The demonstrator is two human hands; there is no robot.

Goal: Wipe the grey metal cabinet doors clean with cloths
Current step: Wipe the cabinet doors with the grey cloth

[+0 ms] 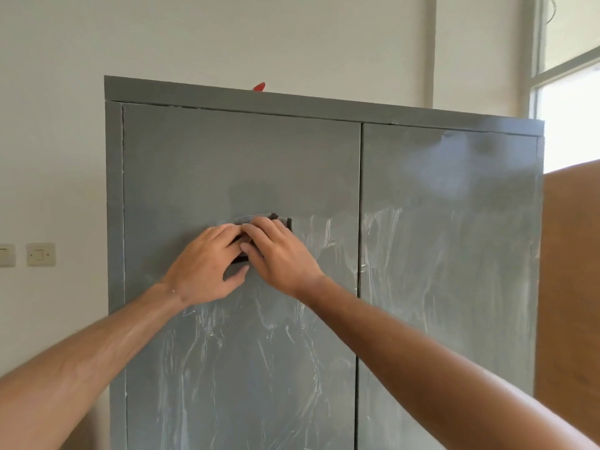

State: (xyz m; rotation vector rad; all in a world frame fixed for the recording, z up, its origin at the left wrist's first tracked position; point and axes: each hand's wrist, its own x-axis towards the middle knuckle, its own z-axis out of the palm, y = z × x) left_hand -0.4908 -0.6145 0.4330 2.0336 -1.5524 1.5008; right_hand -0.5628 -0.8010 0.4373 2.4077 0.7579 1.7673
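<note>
Midway through wiping, both the left hand (207, 264) and right hand (279, 254) press a dark cloth (259, 219) flat-fingered against the left door (227, 157), so the streaked lower panel probably needs downward strokes next.

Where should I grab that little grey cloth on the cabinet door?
Probably the cloth's top edge, coming from above. That strip is the only part showing past the fingers of the left hand and right hand, which press the rest flat against the left cabinet door. Pinch there and peel it off the door.
</note>
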